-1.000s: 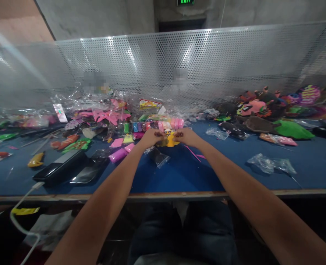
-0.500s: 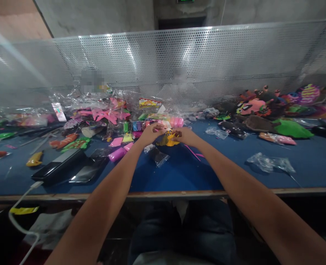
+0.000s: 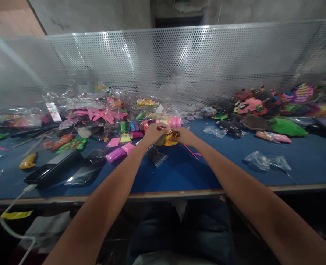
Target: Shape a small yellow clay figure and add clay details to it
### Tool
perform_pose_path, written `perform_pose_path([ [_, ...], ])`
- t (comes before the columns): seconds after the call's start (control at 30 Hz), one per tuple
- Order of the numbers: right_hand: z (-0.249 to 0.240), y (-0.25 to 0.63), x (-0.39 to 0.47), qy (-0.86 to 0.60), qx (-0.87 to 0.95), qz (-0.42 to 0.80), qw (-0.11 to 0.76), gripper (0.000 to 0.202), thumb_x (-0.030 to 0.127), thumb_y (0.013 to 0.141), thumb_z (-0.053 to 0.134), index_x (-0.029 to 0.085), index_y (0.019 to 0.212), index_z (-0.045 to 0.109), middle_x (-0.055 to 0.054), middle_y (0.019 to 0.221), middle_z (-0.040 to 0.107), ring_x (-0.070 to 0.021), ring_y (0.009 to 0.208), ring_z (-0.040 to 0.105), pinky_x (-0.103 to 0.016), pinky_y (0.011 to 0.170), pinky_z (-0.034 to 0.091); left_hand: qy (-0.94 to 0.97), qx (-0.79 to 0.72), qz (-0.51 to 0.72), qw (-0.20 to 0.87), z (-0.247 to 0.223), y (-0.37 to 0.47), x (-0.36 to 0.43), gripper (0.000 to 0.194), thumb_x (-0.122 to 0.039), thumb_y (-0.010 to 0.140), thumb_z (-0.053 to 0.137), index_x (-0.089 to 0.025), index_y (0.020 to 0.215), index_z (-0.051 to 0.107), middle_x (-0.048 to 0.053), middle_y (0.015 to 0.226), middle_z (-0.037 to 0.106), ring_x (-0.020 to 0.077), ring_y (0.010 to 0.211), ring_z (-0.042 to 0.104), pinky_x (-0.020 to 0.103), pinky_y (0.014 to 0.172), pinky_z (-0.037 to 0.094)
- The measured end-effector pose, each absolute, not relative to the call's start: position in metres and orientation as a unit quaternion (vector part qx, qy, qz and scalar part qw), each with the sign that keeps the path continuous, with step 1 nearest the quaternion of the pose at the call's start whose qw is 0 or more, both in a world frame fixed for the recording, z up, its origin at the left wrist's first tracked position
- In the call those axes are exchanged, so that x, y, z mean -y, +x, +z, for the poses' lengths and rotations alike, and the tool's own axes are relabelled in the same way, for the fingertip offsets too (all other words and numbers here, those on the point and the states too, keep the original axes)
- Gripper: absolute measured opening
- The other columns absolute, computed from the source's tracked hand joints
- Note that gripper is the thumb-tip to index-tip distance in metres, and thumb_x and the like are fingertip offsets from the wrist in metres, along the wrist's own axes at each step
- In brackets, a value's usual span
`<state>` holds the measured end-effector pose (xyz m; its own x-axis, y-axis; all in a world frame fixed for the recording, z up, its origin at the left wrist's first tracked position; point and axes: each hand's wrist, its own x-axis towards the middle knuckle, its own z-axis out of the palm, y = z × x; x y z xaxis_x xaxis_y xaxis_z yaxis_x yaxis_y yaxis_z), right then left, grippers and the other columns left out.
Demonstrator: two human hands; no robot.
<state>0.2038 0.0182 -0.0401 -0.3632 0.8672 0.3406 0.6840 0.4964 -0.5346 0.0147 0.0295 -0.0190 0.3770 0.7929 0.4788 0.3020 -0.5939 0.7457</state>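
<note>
A small yellow clay figure [image 3: 167, 140] with dark face markings stands on the blue table, between my two hands. My right hand [image 3: 183, 136] is closed on the figure's right side. At its upper left, my left hand [image 3: 156, 133] has its fingers pinched together near a whitish piece on top; what they hold is too small to make out. Just below the figure lies a clear packet of black clay [image 3: 157, 156]. Pink and magenta clay packets [image 3: 115, 154] are left of my left wrist, and thin magenta strips [image 3: 191, 151] lie by my right wrist.
A black device with a white cable [image 3: 52, 169] sits front left, near a yellow clay piece [image 3: 28, 161]. Crumpled clear plastic [image 3: 268, 161] lies to the right. Clay figures [image 3: 251, 106] are heaped back right, before a perforated metal screen [image 3: 141, 55].
My left hand has shifted slightly toward the top of the figure and now covers more of it. My right hand stays on the figure. The whole view has shifted a little.
</note>
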Motion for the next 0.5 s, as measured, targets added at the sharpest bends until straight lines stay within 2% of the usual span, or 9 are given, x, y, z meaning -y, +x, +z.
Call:
perform_pose_path([
  [0.27, -0.040, 0.204, -0.017, -0.486, 0.804, 0.171, 0.296, 0.022, 0.024, 0.076, 0.072, 0.017, 0.097, 0.072, -0.005, 0.085, 0.070, -0.0142, 0.071, 0.060, -0.025, 0.065, 0.042, 0.757, -0.350, 0.442, 0.330, -0.024, 0.011, -0.033, 0.037, -0.049, 0.070, 0.073, -0.014, 0.082, 0.072, 0.007, 0.089, 0.073, 0.0193, 0.085, 0.064, 0.032, 0.084, 0.047],
  [0.43, -0.040, 0.205, -0.016, -0.508, 0.794, 0.171, 0.285, 0.030, 0.025, 0.073, 0.075, 0.016, 0.101, 0.070, -0.006, 0.087, 0.070, -0.0146, 0.070, 0.059, -0.025, 0.065, 0.042, 0.736, -0.331, 0.470, 0.357, -0.028, 0.011, -0.035, 0.040, -0.042, 0.078, 0.067, -0.015, 0.108, 0.065, 0.005, 0.091, 0.068, 0.0163, 0.086, 0.062, 0.029, 0.083, 0.047],
  [0.5, -0.040, 0.207, -0.016, -0.502, 0.801, 0.170, 0.278, 0.024, 0.025, 0.072, 0.075, 0.016, 0.093, 0.070, -0.004, 0.081, 0.067, -0.0135, 0.067, 0.057, -0.024, 0.062, 0.040, 0.728, -0.334, 0.464, 0.379, -0.030, 0.008, -0.035, 0.049, -0.036, 0.074, 0.072, -0.017, 0.117, 0.060, 0.005, 0.095, 0.067, 0.0156, 0.088, 0.062, 0.028, 0.082, 0.047],
])
